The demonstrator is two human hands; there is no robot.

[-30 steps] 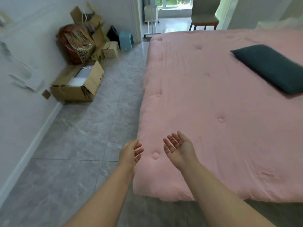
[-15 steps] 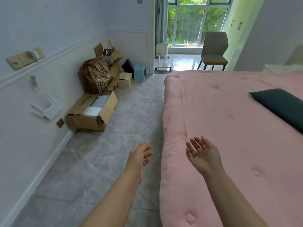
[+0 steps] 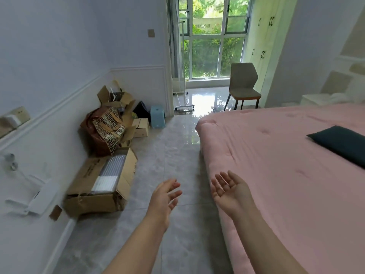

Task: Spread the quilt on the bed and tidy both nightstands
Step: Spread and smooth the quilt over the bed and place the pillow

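Presently: left hand (image 3: 165, 196) and right hand (image 3: 232, 191), fingers apart, empty, lower centre; pink quilt (image 3: 286, 175) flat on bed, right.

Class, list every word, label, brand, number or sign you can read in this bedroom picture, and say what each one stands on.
No text here can be read for certain.
Long cardboard box by the wall: dark print along its top flap, too blurred to read.
Patterned bag behind it: a repeating geometric pattern, possibly a monogram, not legible as letters.
Small cardboard box: no print visible.
Pink quilt, dark pillow, chair: no text.
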